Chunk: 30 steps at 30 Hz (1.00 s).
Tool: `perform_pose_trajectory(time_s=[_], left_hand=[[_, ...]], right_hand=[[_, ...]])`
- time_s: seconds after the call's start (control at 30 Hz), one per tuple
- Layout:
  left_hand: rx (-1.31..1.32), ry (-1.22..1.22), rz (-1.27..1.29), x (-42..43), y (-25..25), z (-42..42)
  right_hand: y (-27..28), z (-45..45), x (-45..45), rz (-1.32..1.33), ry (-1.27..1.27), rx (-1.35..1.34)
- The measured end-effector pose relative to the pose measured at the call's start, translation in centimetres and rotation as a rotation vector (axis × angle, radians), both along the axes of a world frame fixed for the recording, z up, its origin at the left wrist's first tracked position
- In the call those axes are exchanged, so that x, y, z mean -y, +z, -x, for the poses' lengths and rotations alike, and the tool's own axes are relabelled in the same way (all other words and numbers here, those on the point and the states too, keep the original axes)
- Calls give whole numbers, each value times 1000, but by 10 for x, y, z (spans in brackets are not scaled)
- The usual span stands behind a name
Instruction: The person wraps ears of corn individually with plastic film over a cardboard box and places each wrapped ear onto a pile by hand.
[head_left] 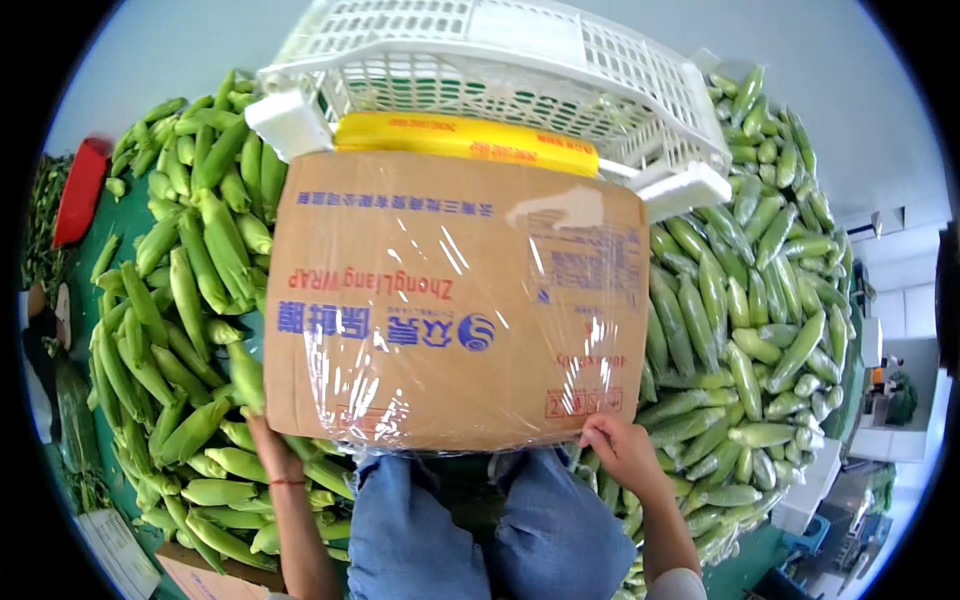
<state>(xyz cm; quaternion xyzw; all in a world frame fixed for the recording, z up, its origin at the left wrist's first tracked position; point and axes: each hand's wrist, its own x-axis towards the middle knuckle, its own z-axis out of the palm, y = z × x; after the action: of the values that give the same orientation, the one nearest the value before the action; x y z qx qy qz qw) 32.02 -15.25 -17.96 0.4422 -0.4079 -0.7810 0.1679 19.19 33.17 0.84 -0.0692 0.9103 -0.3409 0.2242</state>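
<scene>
A cardboard box (460,300) with printed lettering has clear plastic film (440,250) stretched over its top. Behind it lies a yellow film roll (465,140) between white supports. My left hand (277,455), with a red string at the wrist, is at the box's lower left corner, closed on the lower end of a green ear of corn (245,375); its fingers are partly hidden. At the lower right edge of the box, my right hand (622,455) pinches the edge of the film.
Unwrapped ears of corn (190,300) are heaped at left, and wrapped ears (760,300) at right. A white plastic crate (500,60) stands behind the roll. At far left are a red container (82,192) and part of a person (40,350). My knees are below the box.
</scene>
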Motion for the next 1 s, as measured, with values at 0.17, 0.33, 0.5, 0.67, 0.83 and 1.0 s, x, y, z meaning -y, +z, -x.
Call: perform_pose_trajectory(time_s=[0.17,0.33,0.5,0.67,0.83,1.0], left_hand=[[-125,-388,775,-28,162,39],[-563,-1296,1663,-135,235,154],[-571,-1528,1570,-172,205,190],[-548,-1269,1722,-176,204,189],[-374,-879,1749,-139,153,107],[-149,-587,1145,-79,185,163]], right_hand=[[-1,-21,8,21,-77,-196],[-5,-34,13,-175,95,-626],[13,-30,4,610,-366,-119],[-4,61,67,47,225,-604],[-20,105,82,-133,225,-733],[-21,118,89,-151,307,-898]])
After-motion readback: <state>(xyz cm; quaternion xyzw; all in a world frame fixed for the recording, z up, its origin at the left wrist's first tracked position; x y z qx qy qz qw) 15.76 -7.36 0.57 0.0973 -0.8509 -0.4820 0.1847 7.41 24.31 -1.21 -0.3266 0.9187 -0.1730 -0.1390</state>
